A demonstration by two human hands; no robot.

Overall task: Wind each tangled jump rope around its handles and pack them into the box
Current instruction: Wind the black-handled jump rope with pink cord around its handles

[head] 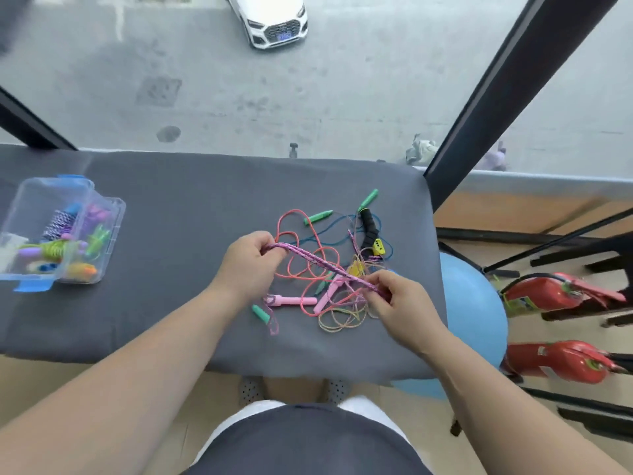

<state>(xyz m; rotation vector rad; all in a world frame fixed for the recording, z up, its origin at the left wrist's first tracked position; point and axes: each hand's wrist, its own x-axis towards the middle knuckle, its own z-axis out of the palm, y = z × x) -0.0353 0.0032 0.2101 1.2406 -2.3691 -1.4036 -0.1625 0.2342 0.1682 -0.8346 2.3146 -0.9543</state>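
While both hands work over the tangle, the clear plastic box (115,214) sits at the table's left edge, well apart from them. Contents: wound jump ropes, including a black-and-white braided bundle (60,223), a green coil (56,250) and an orange handle (84,269). Left hand (248,265) curls round one end of a purple braided rope (318,262); right hand (399,299) pinches the other. Beneath, on grey cloth (171,234): loose ropes with a pink handle (294,301), a green handle (318,217) and a black handle (370,228).

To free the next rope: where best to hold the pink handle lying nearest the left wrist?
Probably its bare middle, from above, fingers on near and far sides: the pink handle lies flat and crosswise on the grey cloth, ropes crowding its right end.
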